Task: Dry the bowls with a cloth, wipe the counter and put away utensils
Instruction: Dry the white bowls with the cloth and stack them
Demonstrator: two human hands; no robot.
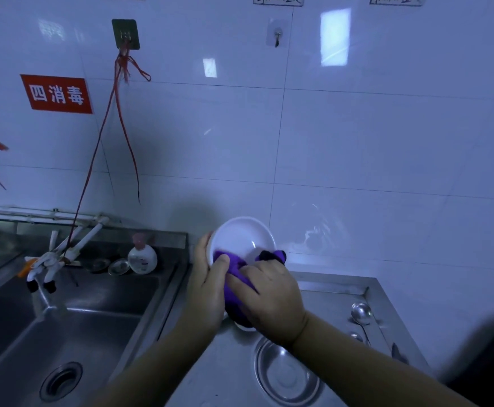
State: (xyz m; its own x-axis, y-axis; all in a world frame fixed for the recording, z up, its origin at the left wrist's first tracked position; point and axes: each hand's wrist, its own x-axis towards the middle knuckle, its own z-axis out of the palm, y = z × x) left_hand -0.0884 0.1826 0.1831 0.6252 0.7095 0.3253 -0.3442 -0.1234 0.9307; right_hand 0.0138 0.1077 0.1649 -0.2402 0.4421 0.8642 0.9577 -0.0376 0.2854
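Observation:
A white bowl [241,237] is held up above the steel counter [228,368], tilted with its inside facing me. My left hand [207,289] grips its left rim, thumb over the edge. My right hand [272,301] grips a purple cloth [234,267] and presses it against the bowl's lower rim and inside. A steel bowl [286,374] lies on the counter below my right wrist. A metal spoon [361,315] rests on the counter to the right, with a second utensil partly seen beside it.
A steel sink [72,324] with a drain lies to the left, with a white tap [51,259] above it. A soap bottle [142,258] and small metal lids stand on the sink's back ledge. Red strings hang from a hook on the tiled wall.

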